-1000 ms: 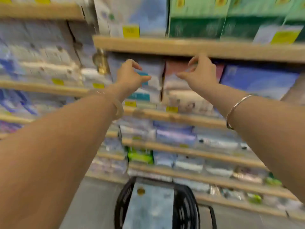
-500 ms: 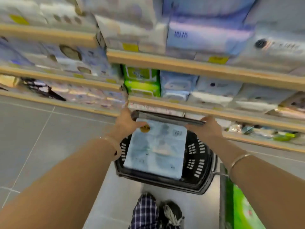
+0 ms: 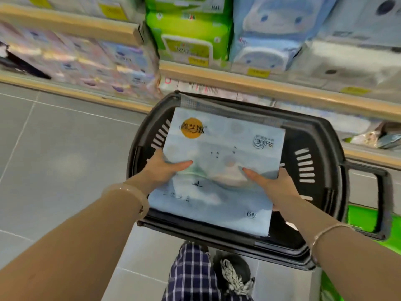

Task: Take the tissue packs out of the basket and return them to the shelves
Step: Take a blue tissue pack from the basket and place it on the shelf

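A large pale-blue tissue pack (image 3: 219, 148) with a round orange logo lies across the top of the black basket (image 3: 321, 170) on the floor. My left hand (image 3: 161, 170) grips its left edge, thumb on the top face. My right hand (image 3: 271, 183) holds its right edge the same way. The pack hides most of the inside of the basket.
Wooden shelves (image 3: 260, 83) stocked with tissue packs run across the top: green packs (image 3: 186, 33) and blue packs (image 3: 267, 33) just behind the basket. Grey tiled floor (image 3: 65, 148) spreads to the left. My checked trouser leg and shoe (image 3: 234, 276) are below the basket. A green object (image 3: 364, 218) sits at right.
My hands came down from the upper shelf to the basket and closed on the sides of the blue tissue pack. The view has tilted down toward the basket.
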Demonstrator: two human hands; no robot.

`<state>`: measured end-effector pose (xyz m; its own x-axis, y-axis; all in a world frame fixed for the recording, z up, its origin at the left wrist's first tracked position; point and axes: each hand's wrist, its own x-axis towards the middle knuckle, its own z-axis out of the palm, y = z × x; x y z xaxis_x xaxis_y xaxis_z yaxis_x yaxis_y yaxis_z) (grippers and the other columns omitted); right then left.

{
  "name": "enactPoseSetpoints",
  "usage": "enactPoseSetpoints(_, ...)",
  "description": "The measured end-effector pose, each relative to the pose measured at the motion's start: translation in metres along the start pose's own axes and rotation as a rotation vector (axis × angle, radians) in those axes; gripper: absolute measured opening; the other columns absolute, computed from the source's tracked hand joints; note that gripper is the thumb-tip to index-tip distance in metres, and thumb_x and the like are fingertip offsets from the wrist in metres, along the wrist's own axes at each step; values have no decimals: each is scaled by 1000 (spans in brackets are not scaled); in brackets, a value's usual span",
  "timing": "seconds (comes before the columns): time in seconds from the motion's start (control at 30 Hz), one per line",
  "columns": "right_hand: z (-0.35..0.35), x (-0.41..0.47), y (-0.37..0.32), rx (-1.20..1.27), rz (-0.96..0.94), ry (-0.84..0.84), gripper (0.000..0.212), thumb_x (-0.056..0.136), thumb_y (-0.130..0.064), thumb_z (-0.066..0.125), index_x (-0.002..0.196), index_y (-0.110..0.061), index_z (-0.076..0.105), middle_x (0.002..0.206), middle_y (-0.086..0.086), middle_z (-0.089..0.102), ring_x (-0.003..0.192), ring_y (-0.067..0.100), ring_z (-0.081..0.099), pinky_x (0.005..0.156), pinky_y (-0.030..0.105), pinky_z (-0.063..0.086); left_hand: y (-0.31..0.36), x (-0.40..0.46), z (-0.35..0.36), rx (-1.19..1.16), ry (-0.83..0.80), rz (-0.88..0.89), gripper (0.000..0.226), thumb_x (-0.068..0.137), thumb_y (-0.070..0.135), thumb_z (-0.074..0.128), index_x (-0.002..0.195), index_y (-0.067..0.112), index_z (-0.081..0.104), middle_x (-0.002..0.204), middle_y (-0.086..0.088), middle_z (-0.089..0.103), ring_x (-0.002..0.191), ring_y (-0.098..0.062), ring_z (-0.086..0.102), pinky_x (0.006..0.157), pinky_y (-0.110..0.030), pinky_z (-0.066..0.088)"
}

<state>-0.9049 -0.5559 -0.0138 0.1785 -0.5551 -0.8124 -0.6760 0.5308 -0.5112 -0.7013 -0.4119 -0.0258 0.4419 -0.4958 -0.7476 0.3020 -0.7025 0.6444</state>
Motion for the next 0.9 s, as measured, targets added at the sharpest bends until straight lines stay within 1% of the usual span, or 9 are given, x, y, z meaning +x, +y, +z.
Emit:
enactPoseSetpoints(0.03,-1,3,1,41,-6,-21,31,68,-33,81,88,-26,58,87,-7,65,78,12,62,76,34,55,0,1,-1,-22,-19,22,46,84,-4,62,129,0,52,114,-8,65,94,-11,68,83,-24,58)
enactPoseSetpoints(0.1,-4,8,4,110,-4,-79,23,72,-26,79,84,-29,59,86,-8,67,76,10,63,67,30,54,0,4,-3,-82,-65,25,44,86,1,62,128,9,55,114,-2,67,88,-2,68,71,-13,57)
enactPoseSetpoints(0.17,-3,11,6,156,24,-123,35,68,-26,81,100,-25,66,97,-2,72,87,20,69,74,36,58,-1,5,-4,-127,-89,6,42,86,9,63,127,17,57,116,2,69,93,-5,68,73,-14,57)
enactPoseSetpoints(0.23,-1,14,10,208,59,-129,47,65,-27,83,109,-25,66,103,-1,73,93,24,70,79,41,57,-1,4,-3,-161,-83,3,40,86,11,64,124,20,58,111,6,70,92,-5,69,75,-16,57)
enactPoseSetpoints(0.37,-2,15,15,251,49,-161,49,63,-23,84,107,-27,66,104,-1,74,94,24,70,81,41,57,-3,1,-1,-186,-66,6,40,85,10,65,123,19,58,108,6,70,95,-8,68,83,-21,55)
enactPoseSetpoints(0.5,-4,5,18,312,20,-155,54,62,-17,85,110,-27,63,104,-2,73,95,23,69,86,44,55,-8,-8,-3,-262,-4,-30,53,76,19,74,126,21,58,118,-2,70,108,-23,66,97,-41,50)
enactPoseSetpoints(0.63,-9,-9,14,351,-51,-152,64,58,-15,85,117,-23,62,108,0,73,97,23,70,86,43,56,-1,-23,-4,-303,23,7,51,75,20,76,123,23,60,116,0,70,107,-23,67,97,-42,50)
enactPoseSetpoints(0.77,-16,-34,-8,358,-137,-160,75,48,-21,88,119,-22,62,110,1,73,99,25,70,88,45,55,20,-51,-14,-311,34,53,57,70,25,79,124,25,59,118,-1,70,109,-26,66,98,-46,49)
enactPoseSetpoints(0.9,-26,-69,-45,373,-240,-182,65,60,-10,84,120,-18,61,110,3,72,96,24,70,75,38,60,54,-89,-26,-348,73,102,46,79,20,72,124,18,60,117,-7,69,105,-28,67,86,-39,55)
